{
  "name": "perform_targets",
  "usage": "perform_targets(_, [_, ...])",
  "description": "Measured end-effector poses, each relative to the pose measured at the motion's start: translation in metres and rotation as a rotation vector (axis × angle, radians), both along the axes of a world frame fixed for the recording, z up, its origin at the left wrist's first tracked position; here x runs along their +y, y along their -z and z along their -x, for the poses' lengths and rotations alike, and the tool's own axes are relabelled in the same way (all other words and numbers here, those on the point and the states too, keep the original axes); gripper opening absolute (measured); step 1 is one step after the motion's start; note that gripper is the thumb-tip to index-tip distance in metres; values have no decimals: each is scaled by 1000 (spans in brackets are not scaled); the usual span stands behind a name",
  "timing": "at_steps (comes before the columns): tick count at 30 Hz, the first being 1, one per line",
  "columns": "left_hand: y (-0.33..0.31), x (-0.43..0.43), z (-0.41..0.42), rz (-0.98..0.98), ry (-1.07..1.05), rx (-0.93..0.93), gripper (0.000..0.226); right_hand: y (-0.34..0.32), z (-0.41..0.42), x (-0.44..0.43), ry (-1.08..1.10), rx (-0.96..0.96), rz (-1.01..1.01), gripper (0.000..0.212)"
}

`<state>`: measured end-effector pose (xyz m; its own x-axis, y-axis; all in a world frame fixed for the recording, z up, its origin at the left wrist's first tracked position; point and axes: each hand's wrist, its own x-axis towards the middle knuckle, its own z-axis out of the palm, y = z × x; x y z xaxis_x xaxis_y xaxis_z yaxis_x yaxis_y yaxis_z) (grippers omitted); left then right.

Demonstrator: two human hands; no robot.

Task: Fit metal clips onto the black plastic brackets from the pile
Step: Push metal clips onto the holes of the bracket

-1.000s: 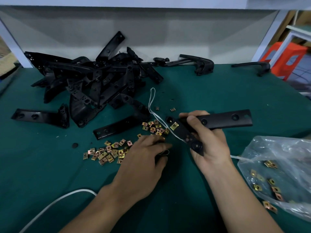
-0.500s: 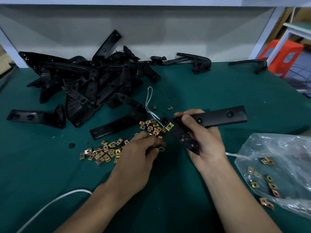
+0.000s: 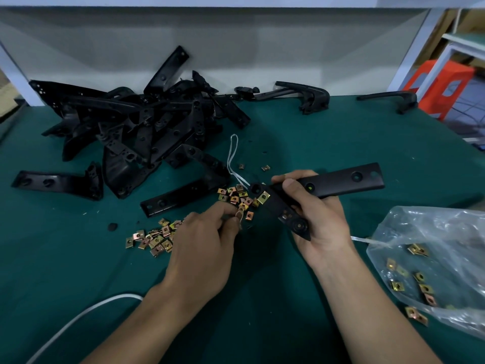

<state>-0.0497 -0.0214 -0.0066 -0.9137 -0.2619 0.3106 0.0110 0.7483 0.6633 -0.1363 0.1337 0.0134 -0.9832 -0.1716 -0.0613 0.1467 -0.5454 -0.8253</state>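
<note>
My right hand grips an L-shaped black plastic bracket just above the green table, its long arm pointing right. One brass metal clip sits on the bracket's short arm. My left hand has its fingertips curled together, pinching a small clip lifted from the loose clips scattered on the cloth. More clips lie left of that hand. The pile of black brackets lies at the back left.
A clear plastic bag with several clips lies at the right. Single brackets lie at the left, centre and along the back edge. A white cable runs at the bottom left. An orange stool stands off the table.
My left hand went from lying flat over the clips to curling its fingertips around one clip and lifting it. My right hand and the bracket stayed nearly still.
</note>
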Motion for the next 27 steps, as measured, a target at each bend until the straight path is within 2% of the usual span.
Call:
perform_targets(3, [-1, 0, 0, -81, -23, 12, 12, 0, 1, 0, -1, -8, -6, 18])
perform_targets(7, [-5, -2, -2, -314, -63, 2, 19, 0, 0, 0, -3, -3, -1, 19])
perform_targets(16, [-6, -4, -1, -387, -49, 25, 26, 2, 1, 0, 1, 5, -10, 20])
perform_targets(20, [-8, -6, 2, -582, 9, 38, 35, 2, 1, -1, 4, 7, -12, 20])
perform_targets(22, [-10, -5, 2, -708, 50, 33, 29, 2, 1, -2, 7, 5, -14, 19])
perform_targets(24, [-13, -3, 1, -804, 92, 31, 13, 2, 0, -3, 11, 0, -19, 19])
perform_targets(27, [-15, -2, -1, -847, 130, 36, 14, 3, 0, -5, 16, 0, -25, 20])
